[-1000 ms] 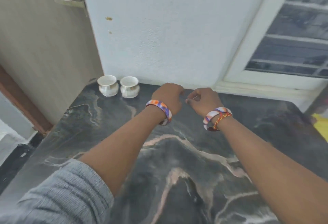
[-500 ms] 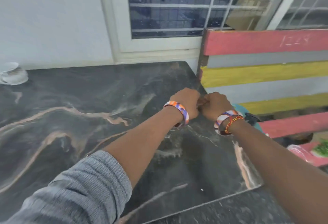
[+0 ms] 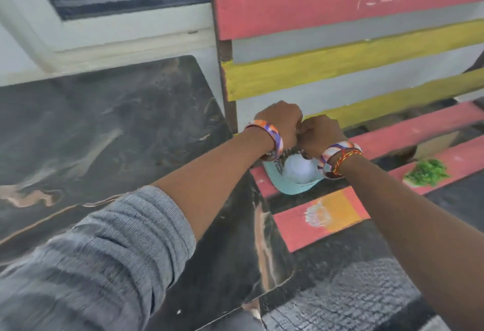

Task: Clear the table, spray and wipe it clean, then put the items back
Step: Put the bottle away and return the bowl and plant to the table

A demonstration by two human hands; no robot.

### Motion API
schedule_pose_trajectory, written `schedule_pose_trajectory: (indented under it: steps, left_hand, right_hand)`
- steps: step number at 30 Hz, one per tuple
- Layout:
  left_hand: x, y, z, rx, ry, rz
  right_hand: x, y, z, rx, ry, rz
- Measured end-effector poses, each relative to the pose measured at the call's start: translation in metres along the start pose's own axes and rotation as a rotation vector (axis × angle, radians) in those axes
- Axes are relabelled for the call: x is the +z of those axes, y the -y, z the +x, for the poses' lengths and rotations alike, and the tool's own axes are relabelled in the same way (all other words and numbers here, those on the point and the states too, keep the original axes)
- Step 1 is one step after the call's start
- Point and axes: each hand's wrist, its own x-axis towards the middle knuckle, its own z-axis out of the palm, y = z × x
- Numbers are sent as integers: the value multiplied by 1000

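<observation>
Dark tabletop (image 3: 110,126) is seen bare; both hands, left (image 3: 281,123) and right (image 3: 320,134), are closed together on a bead string (image 3: 290,153) above the bench (image 3: 314,218), where beads could be dropped between slats

The table (image 3: 104,126), a dark marble slab veined in pale pink and white with a rounded near corner, was spread to the left of the left hand (image 3: 281,121) and below it. A short beaded strand (image 3: 290,152) was seen just beneath both closed fists, left and right hand (image 3: 320,133) touching; its grip could not be made out. Directly under the hands, a pale blue object with a white dome (image 3: 296,181) was laid. A green leafy clump (image 3: 427,172) was set well right of the right hand.
</observation>
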Motion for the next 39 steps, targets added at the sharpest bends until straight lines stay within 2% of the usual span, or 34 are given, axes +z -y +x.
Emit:
schedule_pose_trajectory:
  steps: [8,13,16,18,21,24,30,33,35,39]
  left_hand:
    - [35,-74,106,119,131,-58]
    - [76,-118,154,209,242,-25]
    - [107,-146,179,171,324,-74]
    - [130,-159,191,126,377,-99]
    - [173,-181,210,59,486,-81]
    - [219,-196,218,-29,612,-3]
    - [294,-222,238,-236,721,22]
    - [320,-231,245,-247,757,58]
    - [330,-234,247,-233,720,84]
    - [336,-228,244,-219,634,48]
  right_hand:
    - [-24,-129,43,186,20,-3]
    - [-41,-217,42,389,15,33]
    - [-52,-281,47,452,-32,47]
    - [-55,-326,50,452,61,-77]
    - [-52,-396,59,433,402,-281]
    - [-42,-443,65,392,482,-283]
    - [-31,-488,89,216,352,-143]
    - [-25,-494,100,193,374,-178]
    - [-24,-495,106,192,372,-197]
    - [-25,-496,107,230,245,-127]
